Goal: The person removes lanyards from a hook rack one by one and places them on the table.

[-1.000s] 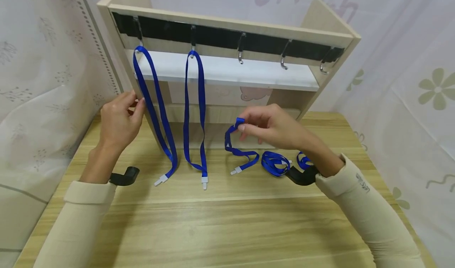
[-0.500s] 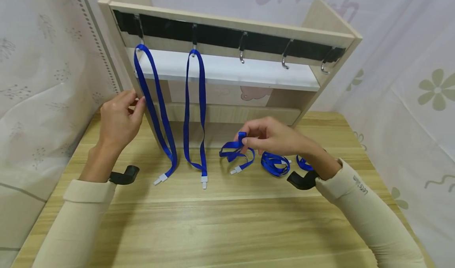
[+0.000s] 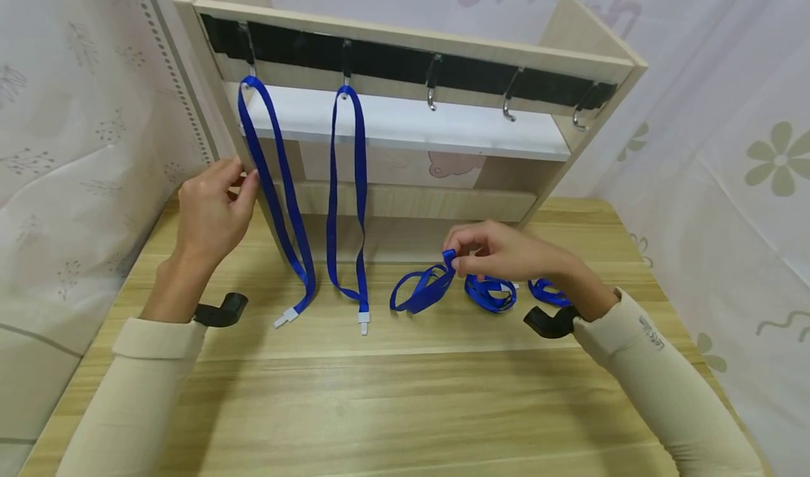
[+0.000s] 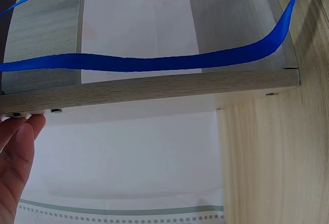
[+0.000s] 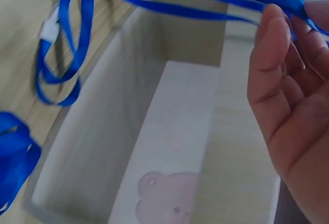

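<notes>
My right hand (image 3: 506,252) pinches one end of a blue lanyard (image 3: 429,297) between thumb and fingers, low above the table. The rest of its loops hang to the left of my fingers. In the right wrist view a white clip (image 5: 50,30) shows on the lanyard. My left hand (image 3: 215,206) touches the side panel (image 4: 154,91) of a wooden shelf, its fingertips against the outer side. Two more blue lanyards, the left one (image 3: 286,181) and the right one (image 3: 361,160), hang from hooks on the shelf, their clips down by the table.
A black strip (image 3: 392,62) along the shelf's top carries several metal hooks, including a bare middle hook (image 3: 432,90). Right of the held lanyard lie a coiled blue lanyard (image 3: 487,295) and another coil (image 3: 547,293) on the wooden table (image 3: 354,406). Patterned cloth hangs behind.
My right hand has moved down and slightly right with the lanyard. The lanyard's loops have gathered, and its clip no longer shows in the head view. My left hand has stayed put.
</notes>
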`<state>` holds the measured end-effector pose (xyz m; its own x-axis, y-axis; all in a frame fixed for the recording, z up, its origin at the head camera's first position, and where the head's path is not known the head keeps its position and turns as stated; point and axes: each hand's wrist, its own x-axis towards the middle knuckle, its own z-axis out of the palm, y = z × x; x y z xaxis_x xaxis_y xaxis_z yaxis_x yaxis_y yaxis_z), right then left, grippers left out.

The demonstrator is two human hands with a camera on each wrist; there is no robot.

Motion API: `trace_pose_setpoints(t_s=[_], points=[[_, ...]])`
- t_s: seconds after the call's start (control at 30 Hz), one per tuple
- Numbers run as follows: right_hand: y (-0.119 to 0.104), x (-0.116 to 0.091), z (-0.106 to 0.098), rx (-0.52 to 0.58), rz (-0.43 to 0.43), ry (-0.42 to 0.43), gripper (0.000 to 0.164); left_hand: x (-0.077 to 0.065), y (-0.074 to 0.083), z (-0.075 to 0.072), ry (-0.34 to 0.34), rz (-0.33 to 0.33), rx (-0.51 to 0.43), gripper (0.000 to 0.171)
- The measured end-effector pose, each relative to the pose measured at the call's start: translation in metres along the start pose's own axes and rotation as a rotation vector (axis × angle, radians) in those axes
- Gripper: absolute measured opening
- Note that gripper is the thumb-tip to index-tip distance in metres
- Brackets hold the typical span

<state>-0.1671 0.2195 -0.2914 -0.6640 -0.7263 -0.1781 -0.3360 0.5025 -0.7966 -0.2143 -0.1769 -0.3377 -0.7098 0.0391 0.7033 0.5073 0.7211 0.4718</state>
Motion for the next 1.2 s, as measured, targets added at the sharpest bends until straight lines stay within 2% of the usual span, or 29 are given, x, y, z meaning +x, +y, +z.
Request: trace_pose_setpoints(t_s=[0.13,0.27,0.4,0.53,0.7,0.83,0.97,1.2], points=[[0.014,0.000,-0.005,-0.031,0.080,0.035,0.009,0.000,0.000,0.000,-0.003,-0.004,0.000,0.022],[0.029,0.006,-0.005,-0.118,0.109,0.108,0.011,0.000,0.001,0.000,-0.004,-0.005,0.003,0.021],[0.039,0.015,0.000,-0.369,0.077,0.184,0.011,0.000,0.000,0.000,-0.004,-0.001,0.004,0.021],[0.044,0.025,0.009,-0.646,0.040,0.219,0.009,0.000,0.001,0.000,-0.007,-0.006,0.007,0.021],[0.052,0.036,0.024,-0.854,0.051,0.238,0.014,0.000,0.002,-0.001,-0.012,-0.009,0.009,0.021],[0.061,0.042,0.036,-0.906,0.014,0.222,0.014,0.000,0.002,0.000,-0.013,-0.008,0.011,0.021],[0.072,0.044,0.047,-0.953,-0.078,0.165,0.017,-0.001,0.001,0.000,-0.018,-0.013,0.012,0.021],[0.089,0.047,0.066,-1.162,-0.236,0.066,0.015,0.000,0.000,0.000,-0.016,-0.016,0.017,0.022]])
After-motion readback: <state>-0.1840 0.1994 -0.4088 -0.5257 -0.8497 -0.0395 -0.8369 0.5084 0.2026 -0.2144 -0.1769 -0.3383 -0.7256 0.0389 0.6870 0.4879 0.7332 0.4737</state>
